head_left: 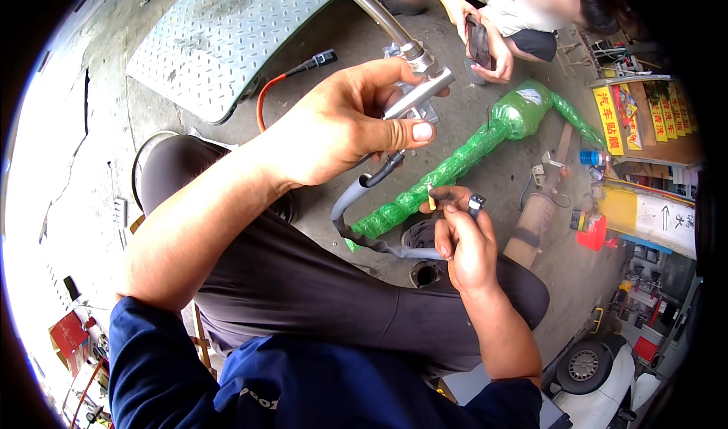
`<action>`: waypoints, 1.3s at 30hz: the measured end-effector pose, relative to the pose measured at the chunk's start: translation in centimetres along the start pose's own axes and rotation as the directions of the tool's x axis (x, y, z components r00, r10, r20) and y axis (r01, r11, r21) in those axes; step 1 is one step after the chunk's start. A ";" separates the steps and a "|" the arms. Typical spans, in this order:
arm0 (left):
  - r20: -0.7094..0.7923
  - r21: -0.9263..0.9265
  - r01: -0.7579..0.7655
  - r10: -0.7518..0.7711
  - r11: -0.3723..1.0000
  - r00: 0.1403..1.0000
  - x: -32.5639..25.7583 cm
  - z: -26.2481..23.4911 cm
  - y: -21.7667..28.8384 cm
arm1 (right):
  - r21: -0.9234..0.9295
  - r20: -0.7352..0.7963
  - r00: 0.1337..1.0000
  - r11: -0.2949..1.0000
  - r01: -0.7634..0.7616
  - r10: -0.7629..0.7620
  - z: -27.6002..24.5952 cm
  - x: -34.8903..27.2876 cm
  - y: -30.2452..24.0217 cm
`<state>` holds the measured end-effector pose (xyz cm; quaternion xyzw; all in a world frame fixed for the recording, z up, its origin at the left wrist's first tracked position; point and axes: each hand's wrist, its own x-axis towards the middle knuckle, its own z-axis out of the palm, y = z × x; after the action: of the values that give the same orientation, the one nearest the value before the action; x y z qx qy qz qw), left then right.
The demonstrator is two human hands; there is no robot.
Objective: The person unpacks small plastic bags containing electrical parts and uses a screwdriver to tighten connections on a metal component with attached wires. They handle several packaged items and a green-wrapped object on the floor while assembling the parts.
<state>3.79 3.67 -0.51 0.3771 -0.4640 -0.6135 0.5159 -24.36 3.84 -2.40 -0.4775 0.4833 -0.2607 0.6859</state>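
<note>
My left hand is closed, with a smooth silver metal cylinder between thumb and fingers. Just beyond it, a longer metal rod with a threaded collar angles up and left, close to my fingertips; whether the two pieces are joined is hidden. A black cable drops below this hand into a grey sleeve, which curves across to my right hand. That hand is closed around the sleeved cable's end, and a small black connector sticks up by its fingers. A small yellow piece shows beside the stained fingertips.
Green wrapped long part lies on the floor ahead. An orange cable with a black plug is near the metal tread plate. Another person's hands hold a dark object. A rusty exhaust pipe lies right.
</note>
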 end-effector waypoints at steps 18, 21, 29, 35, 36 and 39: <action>-0.068 0.024 0.002 -0.001 1.000 0.998 -0.1 0.5 0.0 | -0.033 0.088 0.990 0.992 0.118 -0.115 -0.3 -0.1 0.2; -0.109 0.087 0.020 -0.011 0.996 0.994 0.1 0.5 0.2 | -0.028 0.133 0.977 0.985 0.169 -0.164 -0.7 -0.4 0.1; -0.471 -0.050 0.189 -0.191 0.981 0.862 -0.2 -0.8 1.4 | 0.208 0.562 0.787 0.964 0.163 -0.255 -0.7 -3.6 -3.1; -0.538 0.020 0.144 -0.110 0.989 0.836 -0.5 -1.5 2.3 | 0.493 0.673 0.572 0.861 0.126 -0.469 0.2 -6.1 -6.7; -0.546 0.037 0.146 -0.102 0.989 0.832 -0.5 -1.6 2.4 | 0.530 0.657 0.552 0.835 0.146 -0.513 0.5 -6.1 -6.6; -0.558 0.062 0.148 -0.088 0.987 0.825 -0.2 -1.6 2.4 | 0.589 0.636 0.499 0.788 0.178 -0.588 1.0 -6.3 -6.5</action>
<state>6.03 3.47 1.36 0.5922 -0.3017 -0.4843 0.5690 -25.25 6.77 6.21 -0.4672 -0.0715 -0.2743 0.8375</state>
